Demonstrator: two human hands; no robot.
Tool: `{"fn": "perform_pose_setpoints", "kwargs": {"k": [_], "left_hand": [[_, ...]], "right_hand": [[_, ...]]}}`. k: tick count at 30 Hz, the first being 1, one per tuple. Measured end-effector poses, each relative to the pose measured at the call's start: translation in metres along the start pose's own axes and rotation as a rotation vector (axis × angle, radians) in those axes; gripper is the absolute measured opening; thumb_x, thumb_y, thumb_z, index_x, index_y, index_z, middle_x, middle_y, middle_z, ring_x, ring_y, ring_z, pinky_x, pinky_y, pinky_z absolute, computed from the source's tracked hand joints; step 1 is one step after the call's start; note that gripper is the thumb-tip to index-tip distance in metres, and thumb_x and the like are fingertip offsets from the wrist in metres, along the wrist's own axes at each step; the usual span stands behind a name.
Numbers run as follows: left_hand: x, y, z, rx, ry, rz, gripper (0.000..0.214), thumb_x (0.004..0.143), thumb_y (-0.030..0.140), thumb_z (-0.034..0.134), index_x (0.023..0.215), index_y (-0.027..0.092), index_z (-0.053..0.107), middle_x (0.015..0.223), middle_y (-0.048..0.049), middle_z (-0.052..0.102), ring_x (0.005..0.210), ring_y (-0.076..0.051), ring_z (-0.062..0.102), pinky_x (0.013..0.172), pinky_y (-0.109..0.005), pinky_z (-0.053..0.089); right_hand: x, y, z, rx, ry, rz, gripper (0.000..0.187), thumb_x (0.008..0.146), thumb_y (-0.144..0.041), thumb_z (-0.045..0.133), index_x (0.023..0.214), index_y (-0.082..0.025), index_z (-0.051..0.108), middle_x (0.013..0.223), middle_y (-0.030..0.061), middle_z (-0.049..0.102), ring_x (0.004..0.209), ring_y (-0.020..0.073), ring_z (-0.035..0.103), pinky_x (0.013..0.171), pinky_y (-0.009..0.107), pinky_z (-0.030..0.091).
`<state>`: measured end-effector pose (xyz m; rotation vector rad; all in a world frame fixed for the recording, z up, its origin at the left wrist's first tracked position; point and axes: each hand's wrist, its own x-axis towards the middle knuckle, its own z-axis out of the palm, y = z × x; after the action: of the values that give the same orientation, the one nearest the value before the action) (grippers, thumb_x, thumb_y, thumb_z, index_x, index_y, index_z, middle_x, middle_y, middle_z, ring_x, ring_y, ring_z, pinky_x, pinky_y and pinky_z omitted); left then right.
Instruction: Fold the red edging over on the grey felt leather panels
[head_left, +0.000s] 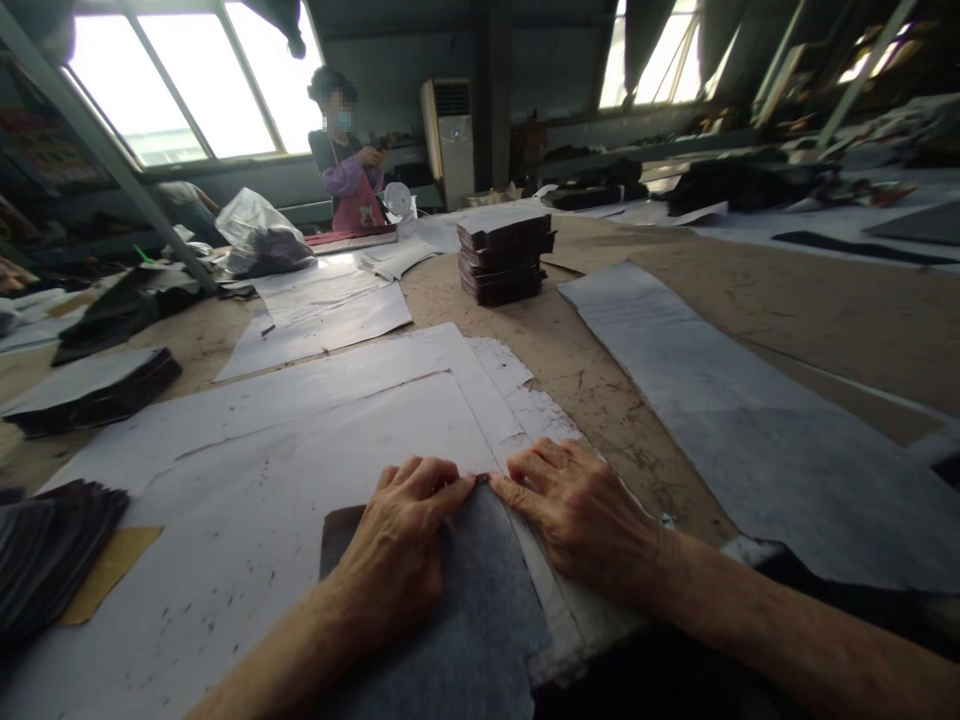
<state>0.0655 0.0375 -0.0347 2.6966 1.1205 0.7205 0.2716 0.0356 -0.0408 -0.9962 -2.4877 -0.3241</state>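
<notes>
In front of me on the table a grey, fabric-like piece [480,600] lies over white paper sheets. My left hand [409,530] is closed on its far edge, fingers curled and thumb pointing inward. My right hand [577,515] is closed at the far right corner of the same piece, with a fingertip pressed down beside the left thumb. A narrow dark reddish bit of the edge [482,479] shows between the two sets of fingertips. Curled fingers hide most of what each hand grips.
A dark stack of cut pieces [502,262] stands ahead; others [94,390] [56,555] lie left, one by a yellow card [112,572]. A long grey sheet [750,420] stretches along the right. Beyond stand a plastic bag [262,232] and a person in a pink apron [356,195].
</notes>
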Motion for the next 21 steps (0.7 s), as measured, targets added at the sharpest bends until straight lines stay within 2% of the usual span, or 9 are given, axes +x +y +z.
{"fn": "perform_pose_setpoints", "kwargs": {"k": [4, 7, 11, 13, 14, 18, 21], "left_hand": [[-0.001, 0.002, 0.001, 0.017, -0.043, 0.029, 0.053, 0.064, -0.001, 0.041, 0.113, 0.016, 0.053, 0.101, -0.0096, 0.054, 0.086, -0.022, 0.046, 0.073, -0.042, 0.041], [-0.002, 0.004, 0.002, 0.036, -0.063, 0.031, 0.056, 0.063, -0.001, 0.041, 0.115, 0.016, 0.052, 0.101, -0.0094, 0.054, 0.087, -0.023, 0.046, 0.074, -0.042, 0.041], [-0.002, 0.006, 0.002, 0.075, -0.074, 0.049, 0.059, 0.062, 0.0, 0.042, 0.117, 0.018, 0.051, 0.103, -0.0092, 0.054, 0.088, -0.023, 0.047, 0.074, -0.041, 0.041], [-0.002, 0.006, 0.003, 0.099, -0.068, 0.059, 0.059, 0.062, 0.0, 0.042, 0.117, 0.017, 0.05, 0.104, -0.0094, 0.054, 0.088, -0.024, 0.047, 0.074, -0.042, 0.041], [-0.001, 0.006, 0.003, 0.111, -0.068, 0.062, 0.058, 0.062, 0.001, 0.042, 0.117, 0.017, 0.05, 0.104, -0.0095, 0.054, 0.088, -0.024, 0.048, 0.074, -0.042, 0.041], [0.0, 0.007, 0.003, 0.138, -0.072, 0.068, 0.055, 0.063, 0.001, 0.042, 0.115, 0.018, 0.051, 0.102, -0.0091, 0.055, 0.087, -0.023, 0.049, 0.075, -0.042, 0.042], [0.0, 0.008, 0.003, 0.146, -0.066, 0.065, 0.052, 0.066, 0.001, 0.042, 0.114, 0.018, 0.052, 0.098, -0.0085, 0.056, 0.087, -0.023, 0.05, 0.076, -0.042, 0.042]], "right_hand": [[0.001, -0.001, -0.001, 0.003, -0.007, 0.013, 0.025, 0.081, -0.011, 0.044, 0.097, -0.014, 0.063, 0.086, 0.0085, 0.059, 0.079, 0.0199, 0.047, 0.068, 0.035, 0.036], [0.001, 0.002, 0.001, 0.088, 0.025, 0.057, 0.026, 0.08, -0.01, 0.046, 0.098, -0.017, 0.063, 0.085, 0.0069, 0.06, 0.08, 0.0193, 0.049, 0.07, 0.034, 0.039], [-0.002, 0.011, 0.002, 0.328, 0.184, 0.272, 0.021, 0.081, -0.01, 0.047, 0.09, -0.018, 0.064, 0.081, 0.0036, 0.063, 0.078, 0.0146, 0.055, 0.073, 0.028, 0.045], [-0.002, 0.013, 0.002, 0.367, 0.23, 0.333, 0.019, 0.082, -0.01, 0.046, 0.088, -0.016, 0.063, 0.082, 0.0038, 0.064, 0.079, 0.014, 0.057, 0.073, 0.026, 0.046], [-0.002, 0.013, 0.001, 0.354, 0.222, 0.309, 0.021, 0.082, -0.009, 0.045, 0.09, -0.015, 0.063, 0.083, 0.0045, 0.064, 0.08, 0.0146, 0.057, 0.074, 0.027, 0.046], [0.001, 0.007, 0.0, 0.197, 0.093, 0.061, 0.032, 0.078, -0.006, 0.042, 0.102, -0.015, 0.062, 0.085, 0.0079, 0.059, 0.081, 0.0186, 0.051, 0.07, 0.033, 0.043], [0.003, 0.002, 0.0, 0.058, 0.016, -0.065, 0.03, 0.082, -0.009, 0.041, 0.103, -0.014, 0.062, 0.083, 0.0089, 0.057, 0.079, 0.0202, 0.048, 0.068, 0.035, 0.04]]}}
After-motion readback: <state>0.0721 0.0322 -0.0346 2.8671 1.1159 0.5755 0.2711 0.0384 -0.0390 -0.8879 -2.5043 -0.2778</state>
